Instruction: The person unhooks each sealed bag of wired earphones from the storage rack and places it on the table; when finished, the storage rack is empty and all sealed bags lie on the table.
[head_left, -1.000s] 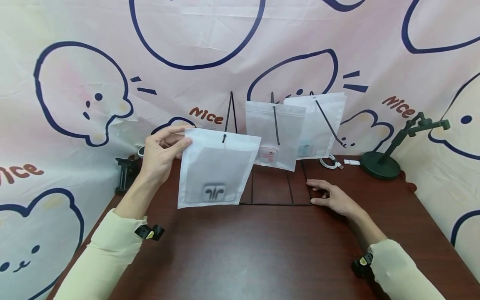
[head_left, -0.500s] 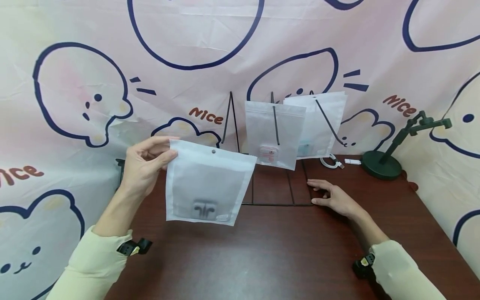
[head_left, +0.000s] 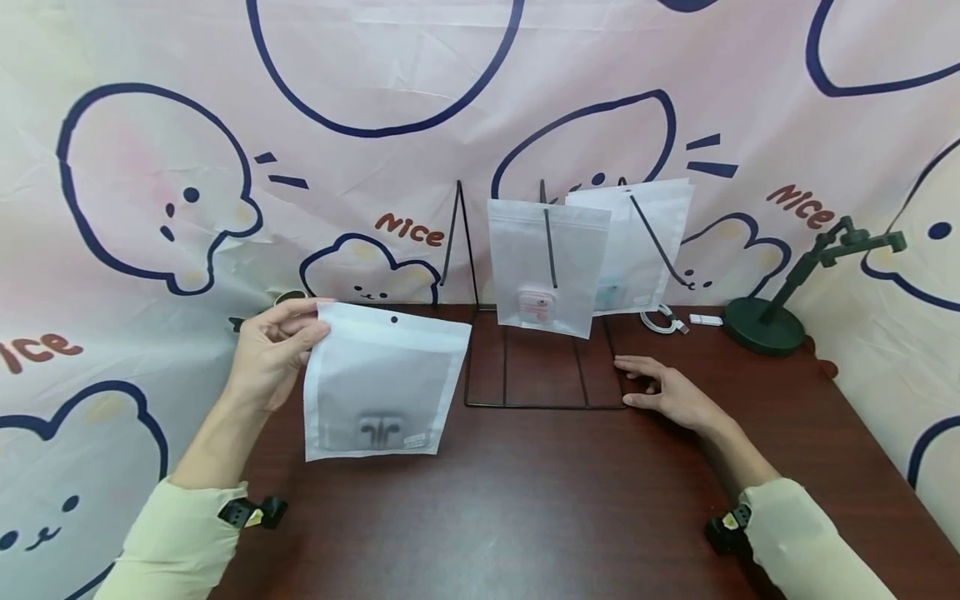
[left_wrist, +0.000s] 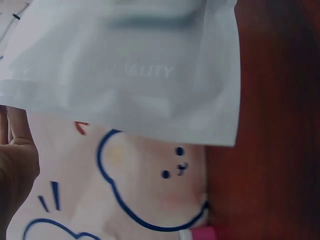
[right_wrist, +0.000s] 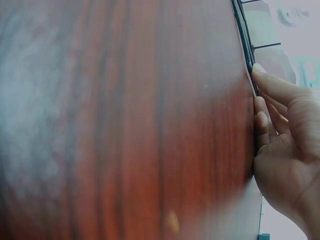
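backdrop cloth point(head_left: 382, 158), printed with blue-outlined cartoon animals, covered the walls. below it, dark brown table point(head_left: 510, 500). black wire rack point(head_left: 543, 407) stood toward the back, its base flat on the wood. pale pouch point(head_left: 382, 375) hung in the air just left of the rack, two dark curved shapes showing near its bottom. two rack pouches: front one point(head_left: 521, 250) on the middle hook, rear one point(head_left: 671, 217) on the right hook. green stand point(head_left: 763, 325) well to the right. left hand point(head_left: 273, 346) pinched the pale pouch by its upper left corner. right hand point(head_left: 663, 396) unclenched, fingertips touching the rack's base at its right side. smallest: coiled white cable point(head_left: 660, 333), then white stick point(head_left: 705, 320) beside it.
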